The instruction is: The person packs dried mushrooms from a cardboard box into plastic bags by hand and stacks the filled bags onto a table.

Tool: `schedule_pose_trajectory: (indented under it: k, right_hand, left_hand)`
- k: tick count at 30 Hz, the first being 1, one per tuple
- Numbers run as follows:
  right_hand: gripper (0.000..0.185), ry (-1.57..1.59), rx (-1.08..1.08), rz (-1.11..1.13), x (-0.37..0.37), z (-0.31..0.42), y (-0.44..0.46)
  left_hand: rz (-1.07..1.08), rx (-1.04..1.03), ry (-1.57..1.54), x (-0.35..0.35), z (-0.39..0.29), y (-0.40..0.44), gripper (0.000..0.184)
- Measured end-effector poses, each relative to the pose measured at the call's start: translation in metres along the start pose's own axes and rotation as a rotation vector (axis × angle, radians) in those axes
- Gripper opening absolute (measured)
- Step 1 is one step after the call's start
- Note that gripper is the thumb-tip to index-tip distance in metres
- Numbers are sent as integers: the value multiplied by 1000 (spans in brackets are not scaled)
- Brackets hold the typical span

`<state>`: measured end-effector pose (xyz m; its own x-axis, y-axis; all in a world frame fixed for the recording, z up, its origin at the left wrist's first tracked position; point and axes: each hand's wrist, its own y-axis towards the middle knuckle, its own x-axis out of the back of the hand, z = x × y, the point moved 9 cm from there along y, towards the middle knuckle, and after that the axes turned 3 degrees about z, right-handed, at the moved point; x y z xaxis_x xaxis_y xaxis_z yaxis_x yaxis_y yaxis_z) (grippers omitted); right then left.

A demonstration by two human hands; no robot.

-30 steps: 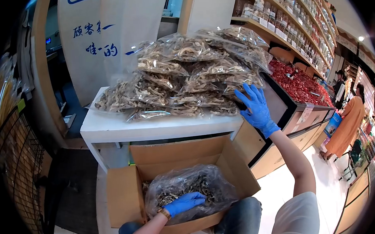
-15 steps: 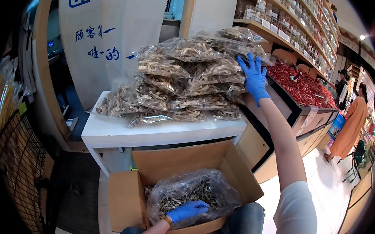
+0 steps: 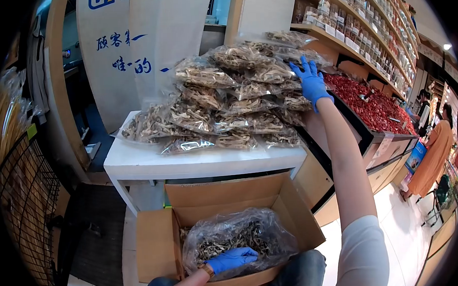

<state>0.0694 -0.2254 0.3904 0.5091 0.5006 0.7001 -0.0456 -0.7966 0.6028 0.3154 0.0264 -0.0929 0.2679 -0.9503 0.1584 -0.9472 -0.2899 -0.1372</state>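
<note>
Holds the right hand (image 3: 313, 84) spread wide and released at two o'clock, by the three-o'clock side of clear bags (image 3: 248, 122) stacked at twelve o'clock on the white worktop (image 3: 204, 167). Rests the left hand (image 3: 233, 259) at six o'clock over dried strips (image 3: 227, 239) in an open plastic bag (image 3: 280, 232) inside the cardboard box (image 3: 226, 193); cannot tell whether grasping any.

Head-worn view, forward and down, close above cardboard box (image 3: 228, 195)

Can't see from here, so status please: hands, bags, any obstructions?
Left hand at dried pieces in box; grip unclear. Right hand open, right side of bags; contact unclear. Bags piled on table. Nothing visibly blocking hands.
</note>
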Motion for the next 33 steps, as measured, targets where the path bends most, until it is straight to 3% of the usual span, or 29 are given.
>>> schedule_pose_trajectory:
  k: [6, 15, 18, 20, 22, 26, 28, 29, 32, 33]
  right_hand:
    - [98, 95, 43, 138, 22, 0, -17]
    - [98, 131, 205, -80, 50, 2, -66]
    - [88, 178, 210, -196, 50, -4, -87]
    - [69, 185, 196, -272, 49, -6, -106]
    - [45, 283, 363, -341, 49, 12, -135]
    - [34, 433, 643, -229, 38, 91, -195]
    - [31, 586, 687, -40, 17, 130, -223]
    - [29, 873, 558, 253, -8, 141, -235]
    - [29, 718, 802, 123, 6, 175, -295]
    - [29, 734, 785, 164, 3, 176, -312]
  left_hand:
    - [-23, 26, 25, 7, -22, -8, 41]
    - [-48, -62, 40, 5, -14, 0, 39]
    - [-51, -57, 62, 6, -23, -3, 40]
    - [-50, -30, 74, 6, -30, -8, 37]
    - [-84, 12, 138, 7, -26, -9, 40]
    - [-115, 14, 193, 19, -46, -20, 43]
    - [-253, -75, 215, 39, -53, -25, 41]
    - [-380, -89, 299, 57, -59, -33, 37]
    - [-763, -35, 672, 128, -85, -84, 26]
    - [-893, -46, 640, 154, -77, -103, 24]
